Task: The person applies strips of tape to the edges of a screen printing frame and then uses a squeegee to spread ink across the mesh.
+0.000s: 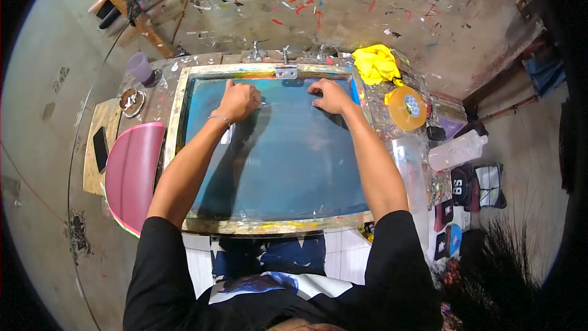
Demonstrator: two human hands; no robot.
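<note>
A screen-printing frame (356,181) with pale, paint-stained wood and blue mesh (288,159) lies before me, held at its far edge by a metal hinge clamp (286,72). My left hand (241,99) is over the upper left of the mesh, fingers curled; whatever it grips is too faint to name. My right hand (326,95) rests near the upper right, fingers bent with a gap between thumb and forefinger. A faint clear streak crosses the mesh between them; I cannot tell whether it is film. A pale strip (225,135) shows below my left wrist.
Left are a pink curved board (131,171), phone (100,149), ashtray (131,102) and purple cup (139,67). Right are a yellow cloth (375,62), tape roll (406,108), plastic bottle (456,149) and folded printed fabrics (490,185). A paint-flecked wall (324,6) stands behind.
</note>
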